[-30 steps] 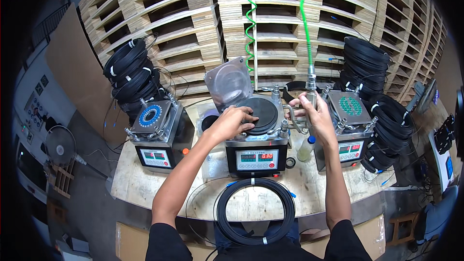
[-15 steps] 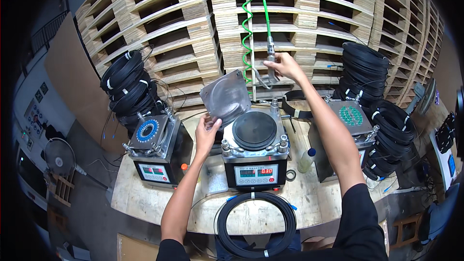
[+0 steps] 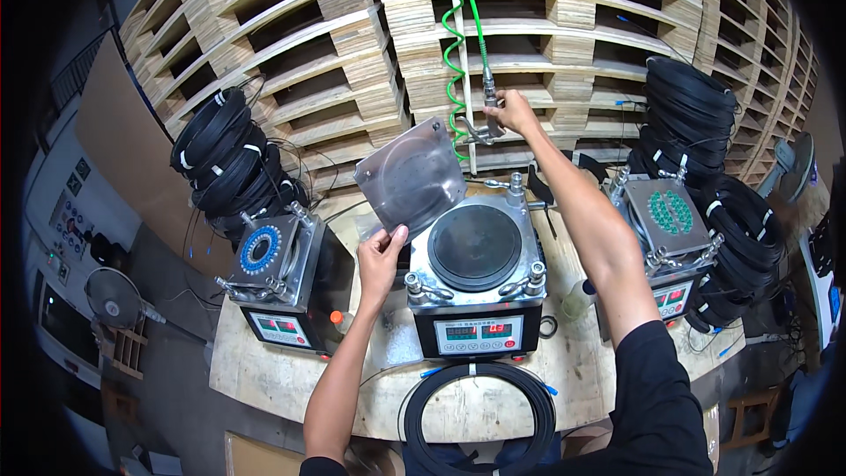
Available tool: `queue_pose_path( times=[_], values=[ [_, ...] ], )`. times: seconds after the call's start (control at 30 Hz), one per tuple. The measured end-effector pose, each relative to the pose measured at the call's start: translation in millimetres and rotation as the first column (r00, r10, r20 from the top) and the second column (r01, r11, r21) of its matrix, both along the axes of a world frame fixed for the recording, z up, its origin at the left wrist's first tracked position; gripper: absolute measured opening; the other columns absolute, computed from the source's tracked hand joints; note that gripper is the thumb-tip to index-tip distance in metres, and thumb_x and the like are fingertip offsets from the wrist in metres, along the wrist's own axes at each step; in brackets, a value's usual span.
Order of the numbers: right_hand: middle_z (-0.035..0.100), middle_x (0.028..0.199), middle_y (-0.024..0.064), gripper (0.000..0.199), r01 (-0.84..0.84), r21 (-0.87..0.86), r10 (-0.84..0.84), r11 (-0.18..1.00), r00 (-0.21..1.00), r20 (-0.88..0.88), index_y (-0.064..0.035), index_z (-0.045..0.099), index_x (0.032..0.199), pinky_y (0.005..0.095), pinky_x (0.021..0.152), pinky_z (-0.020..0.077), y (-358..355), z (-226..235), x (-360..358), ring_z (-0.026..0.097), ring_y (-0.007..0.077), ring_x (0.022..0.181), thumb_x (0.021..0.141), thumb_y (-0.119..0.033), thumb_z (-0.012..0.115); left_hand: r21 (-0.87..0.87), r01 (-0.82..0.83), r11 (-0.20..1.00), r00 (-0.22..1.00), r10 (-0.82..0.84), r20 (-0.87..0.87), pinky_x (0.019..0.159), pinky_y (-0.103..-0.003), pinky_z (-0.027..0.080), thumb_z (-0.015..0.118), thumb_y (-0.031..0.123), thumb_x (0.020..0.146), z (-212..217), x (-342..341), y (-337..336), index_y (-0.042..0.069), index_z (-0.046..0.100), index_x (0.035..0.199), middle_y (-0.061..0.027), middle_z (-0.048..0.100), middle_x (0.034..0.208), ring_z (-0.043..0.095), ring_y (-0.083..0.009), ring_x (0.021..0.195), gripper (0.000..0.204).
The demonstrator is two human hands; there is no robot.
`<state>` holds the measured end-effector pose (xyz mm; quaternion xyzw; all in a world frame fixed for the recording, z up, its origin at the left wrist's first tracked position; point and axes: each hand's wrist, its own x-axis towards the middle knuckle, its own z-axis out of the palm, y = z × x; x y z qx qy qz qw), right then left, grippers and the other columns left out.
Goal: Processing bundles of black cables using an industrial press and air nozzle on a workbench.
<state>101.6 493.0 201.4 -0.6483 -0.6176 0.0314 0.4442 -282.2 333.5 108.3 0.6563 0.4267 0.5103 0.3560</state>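
My left hand point(image 3: 382, 257) is closed on the lower edge of a square grey metal plate point(image 3: 412, 174), its thumb on the face toward me. The plate is tilted up behind the left side of the middle bench machine point(image 3: 486, 304), apart from my right hand. A round dark pad point(image 3: 476, 247) lies uncovered on that machine's top, with clamps at its corners. Farther back, my right hand point(image 3: 513, 113) grips a metal air blow gun point(image 3: 492, 120) hanging from a green coiled hose point(image 3: 480, 26). My fingers partly hide the gun's body.
Similar machines stand left point(image 3: 280, 286) and right point(image 3: 656, 247), holding blue and green connectors. Black cable coils point(image 3: 211, 141) are stacked behind both. Another cable coil point(image 3: 423, 419) lies at the front edge. An orange-capped bottle point(image 3: 338, 321) and a clear bottle point(image 3: 577, 301) flank the middle machine. Wooden pallets point(image 3: 352, 44) rise behind.
The whole view has shifted slightly, moving the machines right and down in the picture. My left hand still holds the plate, which sits a little farther left of the pad. My right hand keeps the blow gun.
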Motion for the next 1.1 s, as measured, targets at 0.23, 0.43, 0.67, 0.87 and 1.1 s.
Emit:
queue_pose_path(
  times=[0.23,0.43,0.67,0.87,1.1],
  values=[
    [0.076,0.102,0.0165,0.044,-0.131,0.097,0.139,0.987,0.988,-0.073,-0.0019,0.067,0.132,0.0364,0.083,0.0565,-115.9,-1.5,6.4,0.072,0.0211,0.091,0.095,-0.025,0.075,-0.001,0.015,1.000,0.999,-0.015,0.048,0.055,-0.027,0.028,0.073,0.034,0.099,-15.1,-9.0,13.3,0.004,0.058,0.069,0.0098,0.047,0.068,0.037,-0.0025,0.064,0.045],
    [0.070,0.123,0.0166,0.040,0.058,0.327,-0.007,0.943,0.988,-0.155,-0.0042,0.063,0.135,0.0340,0.093,0.0545,-300.1,-50.6,-31.3,0.070,0.0241,0.108,0.097,-0.015,0.072,0.011,0.048,0.999,0.996,-0.049,0.075,0.065,-0.023,0.039,0.071,0.028,0.101,2.1,-5.5,3.0,-0.002,0.074,0.093,0.0059,0.063,0.080,0.048,-0.0032,0.072,0.031],
    [0.054,0.147,0.0238,0.068,0.401,0.045,-0.329,0.915,0.806,-0.492,-0.0033,0.043,0.154,0.0411,0.110,0.0455,-435.9,-221.7,-57.1,0.057,0.0306,0.129,0.095,-0.016,0.075,-0.042,0.107,0.993,0.984,-0.099,0.146,0.075,-0.023,0.044,0.070,0.024,0.103,-0.4,8.6,1.8,-0.004,0.074,0.106,0.0027,0.069,0.092,0.054,-0.0037,0.081,0.029],
    [0.054,0.148,0.0211,0.087,0.305,-0.091,-0.314,0.948,0.846,-0.431,-0.0079,0.037,0.157,0.0409,0.112,0.0417,-422.8,-248.4,-48.5,0.056,0.0311,0.131,0.086,-0.023,0.085,-0.051,0.111,0.993,0.985,-0.103,0.135,0.068,-0.022,0.040,0.070,0.027,0.103,3.1,1.5,-6.1,0.001,0.075,0.101,0.0049,0.065,0.083,0.050,-0.0028,0.074,0.027],
    [0.068,0.123,0.0186,0.068,0.236,0.052,-0.203,0.970,0.914,-0.352,-0.0008,0.055,0.137,0.0383,0.100,0.0501,-391.1,-203.1,-20.9,0.066,0.0275,0.114,0.081,-0.020,0.089,0.010,0.067,0.998,0.996,-0.068,0.057,0.065,-0.024,0.042,0.070,0.030,0.102,-1.2,3.7,-1.8,-0.003,0.074,0.097,0.0038,0.063,0.078,0.051,-0.0043,0.072,0.033]
  ],
)
